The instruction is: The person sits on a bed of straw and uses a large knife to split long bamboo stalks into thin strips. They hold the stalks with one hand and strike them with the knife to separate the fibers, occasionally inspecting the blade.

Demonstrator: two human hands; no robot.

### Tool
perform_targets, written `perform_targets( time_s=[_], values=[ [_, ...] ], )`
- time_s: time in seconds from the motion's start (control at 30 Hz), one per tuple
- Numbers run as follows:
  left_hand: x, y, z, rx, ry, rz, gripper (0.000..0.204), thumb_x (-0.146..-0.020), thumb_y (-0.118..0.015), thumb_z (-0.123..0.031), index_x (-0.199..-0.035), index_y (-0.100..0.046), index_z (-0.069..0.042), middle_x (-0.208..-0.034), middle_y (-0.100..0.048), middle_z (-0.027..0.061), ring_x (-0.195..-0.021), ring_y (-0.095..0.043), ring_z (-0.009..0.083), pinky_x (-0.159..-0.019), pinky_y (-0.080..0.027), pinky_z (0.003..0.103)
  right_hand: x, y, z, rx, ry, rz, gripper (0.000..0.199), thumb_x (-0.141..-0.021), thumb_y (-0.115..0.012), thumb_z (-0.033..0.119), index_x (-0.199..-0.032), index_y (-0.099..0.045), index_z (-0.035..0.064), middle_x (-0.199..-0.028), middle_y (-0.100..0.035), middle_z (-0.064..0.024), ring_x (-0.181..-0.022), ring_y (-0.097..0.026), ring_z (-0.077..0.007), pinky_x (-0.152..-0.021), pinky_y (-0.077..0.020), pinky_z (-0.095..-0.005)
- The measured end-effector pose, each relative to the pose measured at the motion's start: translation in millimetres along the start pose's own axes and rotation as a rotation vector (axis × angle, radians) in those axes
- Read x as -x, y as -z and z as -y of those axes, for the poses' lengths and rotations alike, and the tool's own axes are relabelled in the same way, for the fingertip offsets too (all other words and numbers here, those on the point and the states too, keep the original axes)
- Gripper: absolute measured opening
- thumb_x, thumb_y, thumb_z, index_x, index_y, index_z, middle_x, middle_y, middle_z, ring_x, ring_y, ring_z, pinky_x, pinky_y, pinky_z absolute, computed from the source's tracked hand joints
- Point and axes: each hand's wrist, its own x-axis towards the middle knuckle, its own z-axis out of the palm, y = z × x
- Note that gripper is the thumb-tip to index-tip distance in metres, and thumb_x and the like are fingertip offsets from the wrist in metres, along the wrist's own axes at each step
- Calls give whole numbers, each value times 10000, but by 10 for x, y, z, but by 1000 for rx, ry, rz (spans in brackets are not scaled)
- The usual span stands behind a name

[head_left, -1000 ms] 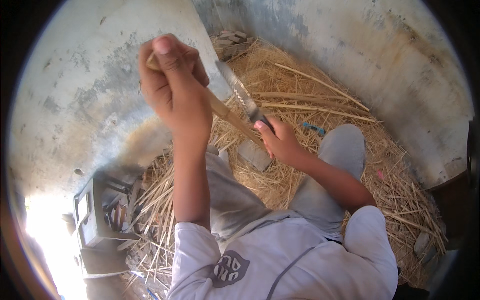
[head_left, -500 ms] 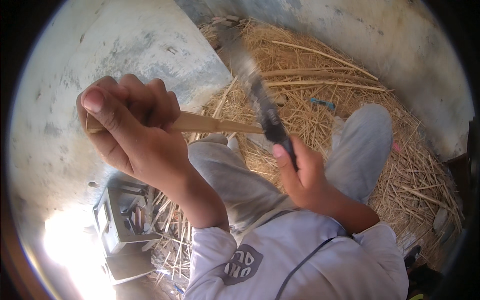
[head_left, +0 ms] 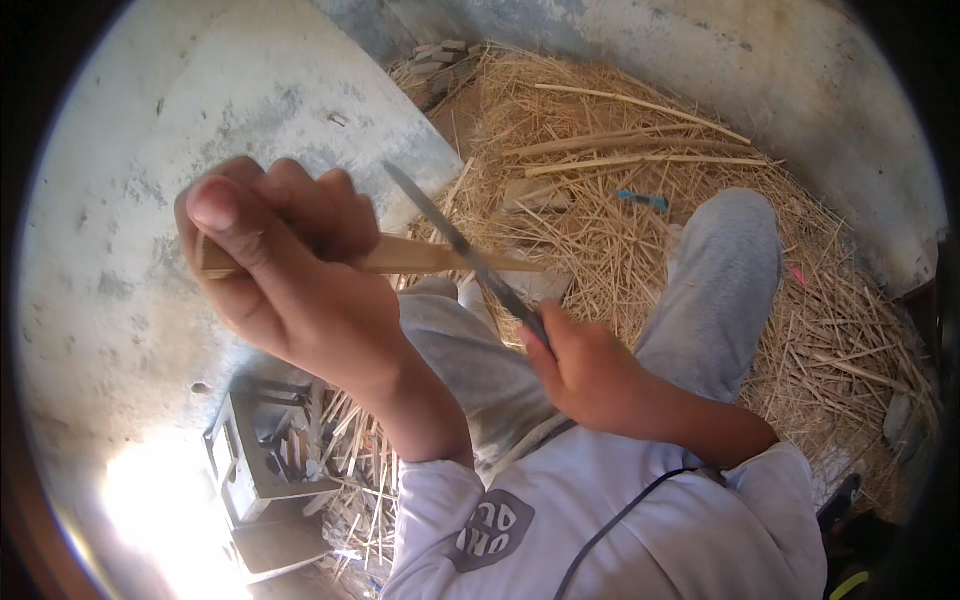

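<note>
The left hand (head_left: 290,262) is gripping the stick (head_left: 415,257) in a closed fist, and the stick is running right from it, above the left leg (head_left: 455,345). The right hand (head_left: 598,375) is curling tightly round the knife (head_left: 452,236), which is crossing the stick and pointing far and left; I can't tell whether they're touching. What's worrying me is a slip: the knife could be skidding along the stick into the left hand. If the stick's right end is hanging unsupported, hard pressure could be twisting it loose.
</note>
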Motion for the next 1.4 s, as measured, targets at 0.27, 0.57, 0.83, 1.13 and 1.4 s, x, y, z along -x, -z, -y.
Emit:
perform_targets(
  time_s=[0.27, 0.57, 0.83, 1.13, 1.4],
  values=[
    [-17, 171, 38, 57, 70, -52, 363, -1033, -568, -384, -832, -494, -91, -559, -294, -47, -461, -210, 50, -410, -170, 244, -8, 376, 279, -296, -132, -281, 276, -1037, -525, 247, -995, -509, -25, -603, -586, -220, -583, -634, -425, -521, -464, -479],
    [69, 39, 35, -70, 75, -72, 373, -1047, -546, -367, -804, -467, -94, -567, -296, -50, -460, -203, 40, -397, -161, 237, -74, 170, 136, -207, -83, 7, 250, -1030, -539, 210, -970, -503, -30, -594, -572, -214, -547, -632, -386, -505, -454, -454],
    [102, 54, 26, -43, 63, -106, 371, -1048, -533, -384, -811, -455, -110, -586, -306, -58, -458, -210, 37, -392, -166, 234, -52, -246, -81, -295, -144, -70, 230, -1024, -534, 197, -1026, -533, -34, -688, -614, -225, -656, -674, -362, -548, -482, -416],
    [196, 202, 130, -96, 4, -41, 383, -1048, -522, -412, -815, -496, -109, -567, -320, -55, -428, -222, 31, -349, -187, 234, -257, 378, 85, -316, -12, -356, 205, -1032, -562, 188, -942, -541, 5, -578, -520, -51, -467, -517, -102, -447, -382, -309],
    [-3, 208, -318, -88, -7, -140, 357, -1026, -583, -364, -794, -513, -102, -541, -303, -44, -429, -188, 48, -372, -113, 246, -109, 399, -67, -530, -264, -266, 247, -1037, -571, 234, -952, -582, 2, -599, -478, 14, -556, -414, -33, -495, -351, -266]
  ],
)
